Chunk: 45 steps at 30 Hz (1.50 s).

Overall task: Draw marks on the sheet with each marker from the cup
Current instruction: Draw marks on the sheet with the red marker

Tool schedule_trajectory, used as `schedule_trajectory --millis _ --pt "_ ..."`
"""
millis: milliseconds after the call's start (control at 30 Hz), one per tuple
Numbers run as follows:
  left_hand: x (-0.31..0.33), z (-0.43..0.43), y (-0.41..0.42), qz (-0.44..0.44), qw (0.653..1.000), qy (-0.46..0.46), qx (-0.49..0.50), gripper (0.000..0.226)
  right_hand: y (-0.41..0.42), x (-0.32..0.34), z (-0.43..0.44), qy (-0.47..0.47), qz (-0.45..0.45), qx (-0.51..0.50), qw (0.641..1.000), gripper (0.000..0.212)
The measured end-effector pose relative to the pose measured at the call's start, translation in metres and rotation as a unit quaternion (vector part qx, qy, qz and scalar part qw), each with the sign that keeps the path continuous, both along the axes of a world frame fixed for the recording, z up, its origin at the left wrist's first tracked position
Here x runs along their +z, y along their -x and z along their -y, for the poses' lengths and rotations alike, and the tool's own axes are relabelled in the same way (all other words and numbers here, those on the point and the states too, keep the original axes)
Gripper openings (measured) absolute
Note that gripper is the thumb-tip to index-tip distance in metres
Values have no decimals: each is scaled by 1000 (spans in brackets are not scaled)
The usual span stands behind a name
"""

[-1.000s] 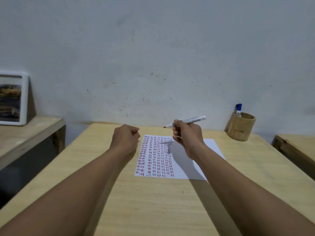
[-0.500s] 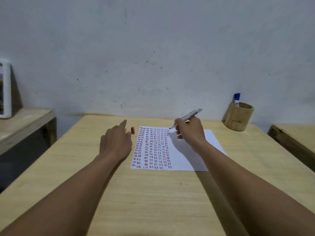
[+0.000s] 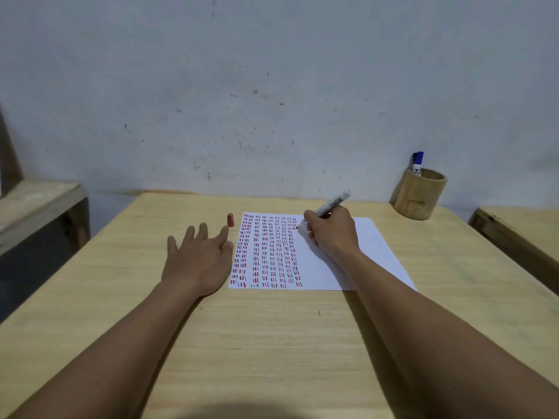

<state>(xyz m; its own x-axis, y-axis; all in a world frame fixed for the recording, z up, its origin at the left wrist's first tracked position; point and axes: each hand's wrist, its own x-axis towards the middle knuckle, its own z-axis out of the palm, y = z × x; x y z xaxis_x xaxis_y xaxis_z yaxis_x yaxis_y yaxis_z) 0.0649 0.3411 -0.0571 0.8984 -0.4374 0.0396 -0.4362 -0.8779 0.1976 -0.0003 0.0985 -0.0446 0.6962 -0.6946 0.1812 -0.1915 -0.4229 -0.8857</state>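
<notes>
A white sheet [image 3: 372, 252] lies on the wooden table [image 3: 272, 343], its left half filled with columns of short red and dark marks. My right hand [image 3: 331, 234] grips a white marker [image 3: 332, 203] with its red tip touching the sheet near the top of the marked area. My left hand [image 3: 198, 258] rests flat on the table just left of the sheet, fingers spread, holding nothing. A red marker cap [image 3: 230, 220] stands upright beyond my left fingertips. A wooden cup [image 3: 419, 193] at the back right holds a blue-capped marker [image 3: 417, 163].
A grey wall rises behind the table. A lower wooden bench [image 3: 36, 207] stands at the left, and another wooden surface [image 3: 526, 228] at the right edge. A dark gap separates the left bench from the table.
My left hand has set the red cap on the table and opened flat. My right hand has lowered the marker's tip to the sheet. The view has tilted down.
</notes>
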Motion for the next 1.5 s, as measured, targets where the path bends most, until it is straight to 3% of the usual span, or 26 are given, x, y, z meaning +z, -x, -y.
schedule_trajectory --millis 667,800,900,1100,1267,1400,1500 --pt "0 1 0 0 1000 20 15 58 5 6 -3 -21 1 1 1000 27" --pt "10 6 -6 45 989 125 67 50 4 16 -1 -72 34 -15 997 35" --pt "21 14 -17 36 978 198 52 53 5 25 0 -95 53 -16 994 34" --pt "17 20 -43 62 984 164 -22 36 12 37 0 -236 134 33 962 12" --pt "24 23 -37 84 971 222 -1 21 21 46 -5 -324 145 45 934 17" --pt "47 39 -18 26 938 346 11 9 32 53 -11 -342 145 56 927 15" --pt "68 55 -3 -45 893 449 -1 9 40 60 -16 -347 144 64 924 13"
